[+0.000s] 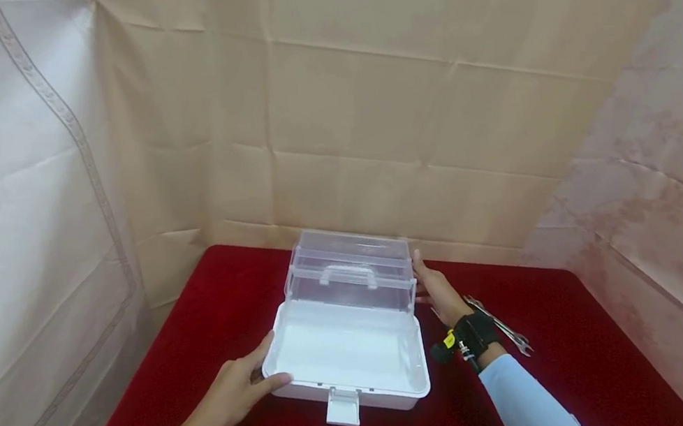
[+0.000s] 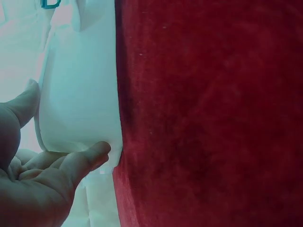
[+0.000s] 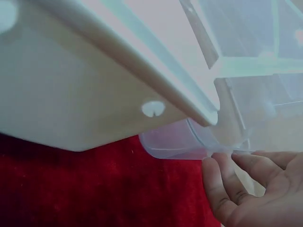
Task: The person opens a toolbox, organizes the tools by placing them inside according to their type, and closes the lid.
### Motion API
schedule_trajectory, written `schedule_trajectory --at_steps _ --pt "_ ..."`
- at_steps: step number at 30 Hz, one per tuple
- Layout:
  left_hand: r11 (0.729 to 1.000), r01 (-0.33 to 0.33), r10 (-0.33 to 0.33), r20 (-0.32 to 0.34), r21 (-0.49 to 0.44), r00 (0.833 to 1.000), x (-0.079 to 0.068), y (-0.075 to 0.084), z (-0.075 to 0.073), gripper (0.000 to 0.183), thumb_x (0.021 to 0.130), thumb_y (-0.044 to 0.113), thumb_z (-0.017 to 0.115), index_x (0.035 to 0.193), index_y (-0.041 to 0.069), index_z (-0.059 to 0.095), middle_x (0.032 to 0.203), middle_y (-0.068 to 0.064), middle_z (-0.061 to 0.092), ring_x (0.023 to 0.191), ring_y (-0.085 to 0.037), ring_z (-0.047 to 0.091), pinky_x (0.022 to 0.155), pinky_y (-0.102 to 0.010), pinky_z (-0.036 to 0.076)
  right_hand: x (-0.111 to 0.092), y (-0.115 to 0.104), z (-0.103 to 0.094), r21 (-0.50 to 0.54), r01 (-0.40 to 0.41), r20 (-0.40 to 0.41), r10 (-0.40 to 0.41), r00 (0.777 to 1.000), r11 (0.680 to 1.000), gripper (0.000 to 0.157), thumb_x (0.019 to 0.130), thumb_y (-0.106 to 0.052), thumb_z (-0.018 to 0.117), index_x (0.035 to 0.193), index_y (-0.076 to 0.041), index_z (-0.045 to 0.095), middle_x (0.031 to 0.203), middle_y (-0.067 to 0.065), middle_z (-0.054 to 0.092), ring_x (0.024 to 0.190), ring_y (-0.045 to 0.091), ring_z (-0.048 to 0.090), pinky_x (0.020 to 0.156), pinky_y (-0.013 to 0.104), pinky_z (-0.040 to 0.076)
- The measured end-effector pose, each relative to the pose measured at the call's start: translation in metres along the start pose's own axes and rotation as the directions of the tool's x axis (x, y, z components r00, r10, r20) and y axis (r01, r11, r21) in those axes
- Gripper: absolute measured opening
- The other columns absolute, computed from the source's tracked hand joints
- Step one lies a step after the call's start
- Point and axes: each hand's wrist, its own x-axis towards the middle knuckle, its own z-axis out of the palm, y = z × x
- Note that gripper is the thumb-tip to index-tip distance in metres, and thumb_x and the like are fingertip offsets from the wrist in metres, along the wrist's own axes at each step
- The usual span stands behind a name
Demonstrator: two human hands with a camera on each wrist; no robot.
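- I saw the open box (image 1: 351,349) mid-desk (image 1: 213,312), my left hand (image 1: 235,394) gripping its corner.
- My right hand (image 1: 435,290) touched the lid (image 1: 349,275), fingers straight.
- Wrenches (image 1: 507,331) lay behind my wrist, partly hidden.

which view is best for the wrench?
Head view. The wrench lies on the red table cover just right of the right hand, shown nearly whole; the wrist hides one end. The left wrist view shows only the white box and cloth, the right wrist view only box, clear lid and cloth.
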Motion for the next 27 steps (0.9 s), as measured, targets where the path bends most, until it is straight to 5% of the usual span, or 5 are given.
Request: schedule_trajectory --at_steps 6,11,17,20,27 --pt "0.999 -0.032 0.031 0.023 0.028 0.999 0.003 -0.001 0.007 0.093 0.083 0.059 0.066 0.154 0.011 0.032 0.126 -0.008 0.063 0.088 -0.006 0.061 0.084 -0.03 0.051 -0.005 0.013 -0.009 0.037 -0.092 -0.044 0.093 0.995 0.995 0.079 0.099 -0.065 0.029 0.149 -0.004 0.04 0.133 0.017 0.058 0.106 0.031 0.063 0.09 0.044 0.047" --pt "0.996 -0.075 0.074 0.025 0.039 0.997 0.007 0.0 0.006 0.092 0.082 0.058 0.068 0.152 0.007 0.036 0.118 -0.006 0.067 0.084 -0.007 0.063 0.081 -0.027 0.051 -0.012 0.018 -0.009 0.032 -0.087 -0.075 0.089 0.993 0.996 0.08 0.097 -0.066 0.033 0.147 -0.004 0.042 0.135 0.018 0.056 0.111 0.035 0.06 0.091 0.044 0.047" --pt "0.999 -0.051 0.051 0.013 0.014 0.999 0.01 -0.003 -0.009 0.081 0.081 0.051 0.073 0.145 0.007 0.049 0.121 -0.007 0.066 0.09 -0.011 0.067 0.075 -0.026 0.053 -0.029 0.016 -0.014 -0.168 -0.08 -0.194 0.047 0.98 0.982 0.073 0.097 -0.062 0.043 0.14 -0.004 0.049 0.132 0.021 0.056 0.109 0.037 0.059 0.088 0.041 0.049" --pt "1.0 0.008 -0.008 -0.003 -0.026 1.0 0.011 -0.006 -0.017 0.066 0.082 0.046 0.074 0.133 0.006 0.058 0.104 -0.004 0.069 0.08 -0.01 0.066 0.069 -0.023 0.053 -0.048 0.019 -0.031 -0.359 -0.098 -0.258 0.002 0.966 0.928 0.055 0.098 -0.049 0.054 0.131 -0.005 0.058 0.12 0.019 0.061 0.103 0.034 0.06 0.083 0.039 0.052" --pt "0.994 0.092 -0.088 0.077 -0.059 0.993 0.01 -0.006 -0.03 0.034 0.089 0.043 0.068 0.092 0.01 0.059 0.074 -0.001 0.062 0.062 -0.016 0.061 0.058 -0.027 0.05 -0.1 0.044 -0.069 -0.685 -0.157 -0.262 -0.039 0.964 0.711 0.031 0.089 -0.035 0.07 0.105 -0.009 0.066 0.094 0.004 0.065 0.078 0.018 0.06 0.064 0.031 0.048"
